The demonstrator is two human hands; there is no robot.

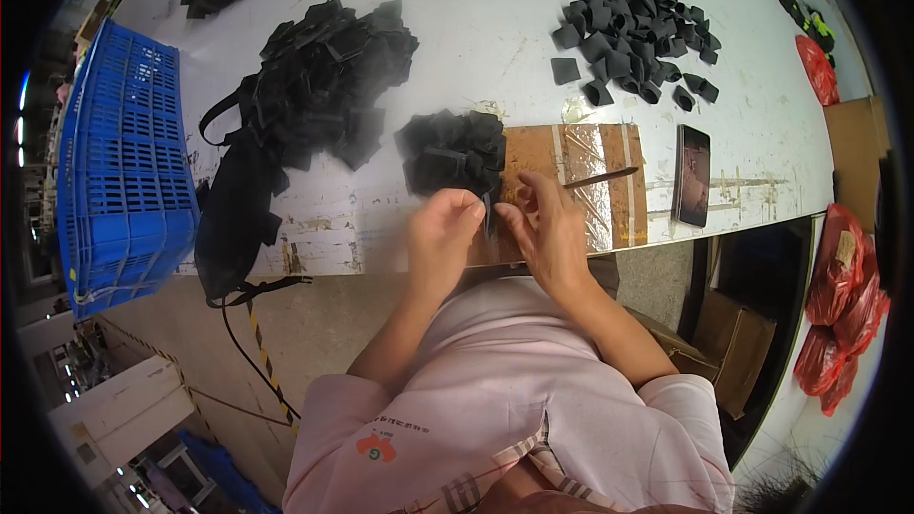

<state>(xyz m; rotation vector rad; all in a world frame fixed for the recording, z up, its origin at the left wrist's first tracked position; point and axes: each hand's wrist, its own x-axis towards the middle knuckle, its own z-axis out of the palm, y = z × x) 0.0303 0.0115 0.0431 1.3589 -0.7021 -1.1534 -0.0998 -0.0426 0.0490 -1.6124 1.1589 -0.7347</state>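
At the table's near edge, my left hand (pixel 444 228) pinches a thin dark fabric piece (pixel 488 217) seen nearly edge-on. Just right of it, my right hand (pixel 547 233) is open, thumb and fingers curved apart over a brown cardboard sheet (pixel 624 214). A small stack of black fabric pieces (pixel 452 154) lies right beyond my left fingers, partly over the sheet's left side. On the sheet, a slim dark pointed tool (pixel 602 178) lies beside my right hand; its kind is unclear.
A large heap of black fabric pieces with straps (pixel 319 86) spreads at the left, hanging over the edge. Loose small black loops (pixel 628 24) lie at the far right. A phone (pixel 693 176) rests right of the cardboard. A blue plastic crate (pixel 124 162) borders the table's left end.
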